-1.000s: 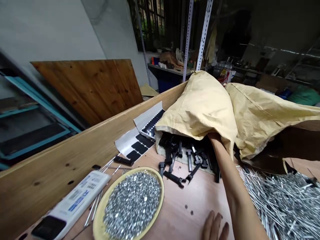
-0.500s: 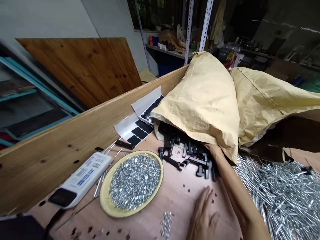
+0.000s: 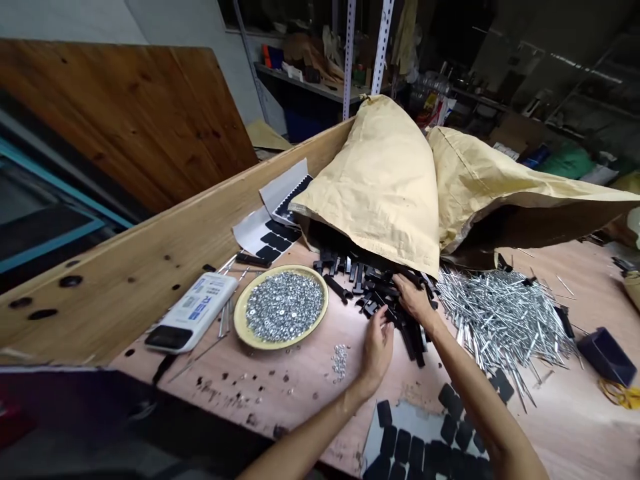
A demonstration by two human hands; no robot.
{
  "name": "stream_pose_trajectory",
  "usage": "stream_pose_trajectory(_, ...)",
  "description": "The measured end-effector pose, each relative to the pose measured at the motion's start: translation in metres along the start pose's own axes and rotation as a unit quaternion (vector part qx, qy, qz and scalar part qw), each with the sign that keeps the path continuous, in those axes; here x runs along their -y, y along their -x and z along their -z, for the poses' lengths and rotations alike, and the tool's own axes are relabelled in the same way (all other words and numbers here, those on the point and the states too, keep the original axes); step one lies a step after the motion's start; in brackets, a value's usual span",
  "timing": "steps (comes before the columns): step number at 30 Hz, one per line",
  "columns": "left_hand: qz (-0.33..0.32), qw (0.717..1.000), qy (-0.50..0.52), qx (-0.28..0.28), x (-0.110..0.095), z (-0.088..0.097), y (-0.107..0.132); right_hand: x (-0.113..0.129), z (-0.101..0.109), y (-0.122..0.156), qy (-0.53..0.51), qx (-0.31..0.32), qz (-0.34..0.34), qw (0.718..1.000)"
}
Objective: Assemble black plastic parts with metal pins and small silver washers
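Observation:
Black plastic parts [image 3: 367,279], T-shaped and bar-like, spill in a heap from the mouth of a tan sack [image 3: 385,180]. My right hand [image 3: 414,299] is on the heap just outside the sack's mouth, its fingers bent down over the parts; the fingertips are partly hidden. My left hand [image 3: 377,347] is at the heap's near edge, fingers stretched and apart from the thumb, with nothing visible in it. A small scatter of shiny metal pieces [image 3: 340,363] lies left of it. A yellow dish [image 3: 239,327] full of small metal nuts or washers stands farther left.
A second sack [image 3: 480,167] lies open on the right, above a pile of thin metal rods [image 3: 510,320]. Black pads on a pale sheet [image 3: 373,433] lie in front. A white device [image 3: 195,310], a wooden side board [image 3: 150,267] and a dark tray [image 3: 607,357] are around.
My right hand has come out from under the sack's edge onto the parts, and more parts show outside. My left hand has moved to the heap. The view has shifted, showing more of the table.

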State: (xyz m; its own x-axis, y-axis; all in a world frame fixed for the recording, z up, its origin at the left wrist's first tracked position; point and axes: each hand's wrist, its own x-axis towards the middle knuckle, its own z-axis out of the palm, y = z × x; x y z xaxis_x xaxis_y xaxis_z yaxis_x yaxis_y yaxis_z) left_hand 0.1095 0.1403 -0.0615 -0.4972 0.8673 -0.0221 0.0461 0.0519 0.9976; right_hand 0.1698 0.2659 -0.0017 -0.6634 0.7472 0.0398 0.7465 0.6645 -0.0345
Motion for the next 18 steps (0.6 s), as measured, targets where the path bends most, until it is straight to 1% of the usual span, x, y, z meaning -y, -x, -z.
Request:
stream_pose_trajectory(3, -0.026, 0.999, -0.014, -0.016, -0.009, 0.011, 0.006, 0.002, 0.005, 0.020, -0.035, -0.040, -0.014, 0.998)
stream_pose_trajectory(5, -0.035, 0.999, 0.000, 0.002, -0.018, 0.020, 0.009, 0.002, 0.005, 0.026, -0.093, -0.080, -0.040, 0.992)
stream_pose_trajectory(7, -0.011, 0.998, 0.040, 0.050, -0.030, 0.027, 0.007, 0.002, 0.004, 0.027, -0.157, -0.134, -0.077, 0.975)
stream_pose_trajectory(9, 0.038, 0.991, 0.088, 0.089, -0.043, 0.030, 0.000, 0.004, 0.004, 0.027, -0.215, -0.189, -0.107, 0.952)
stream_pose_trajectory(10, 0.067, 0.986, 0.115, 0.100, -0.049, 0.030, -0.006, 0.006, 0.003, 0.028, -0.236, -0.210, -0.113, 0.942)
stream_pose_trajectory(12, 0.125, 0.971, 0.172, 0.114, -0.061, 0.028, -0.019, 0.015, 0.002, 0.031, -0.260, -0.233, -0.103, 0.931)
stream_pose_trajectory(14, 0.184, 0.947, 0.230, 0.126, -0.069, 0.024, -0.032, 0.030, -0.002, 0.038, -0.262, -0.236, -0.074, 0.933)
stream_pose_trajectory(15, 0.201, 0.939, 0.248, 0.123, -0.071, 0.023, -0.037, 0.038, -0.004, 0.042, -0.259, -0.234, -0.058, 0.935)
stream_pose_trajectory(16, 0.208, 0.937, 0.259, 0.113, -0.072, 0.023, -0.040, 0.046, -0.006, 0.048, -0.255, -0.233, -0.043, 0.938)
stream_pose_trajectory(18, 0.197, 0.941, 0.263, 0.082, -0.071, 0.024, -0.042, 0.058, -0.010, 0.058, -0.247, -0.227, -0.012, 0.942)
